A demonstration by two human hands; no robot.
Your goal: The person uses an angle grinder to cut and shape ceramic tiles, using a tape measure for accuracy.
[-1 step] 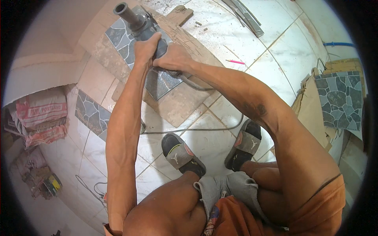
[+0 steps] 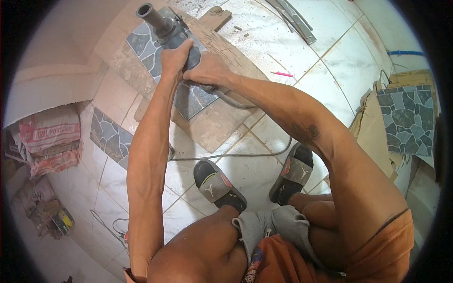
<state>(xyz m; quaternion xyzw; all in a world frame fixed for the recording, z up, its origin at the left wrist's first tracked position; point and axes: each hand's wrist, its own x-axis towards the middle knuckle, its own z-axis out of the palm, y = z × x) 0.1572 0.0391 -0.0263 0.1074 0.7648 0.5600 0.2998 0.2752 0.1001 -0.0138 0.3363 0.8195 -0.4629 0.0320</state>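
Note:
Both my hands are closed around the dark grey body of a corded angle grinder at the upper left. My left hand grips it from the left, with my right hand pressed close beside it on the right. A thick hollow side handle sticks out toward the upper left. Under the tool lies a grey stone-patterned tile, resting on a worn board. The grinder hides the tile's middle, and its disc is mostly out of sight.
A power cord curves across the floor in front of my slippers. A pink pencil lies right of the board. Another patterned tile is at left, one more tile leans on cardboard at right. Folded sacks sit far left.

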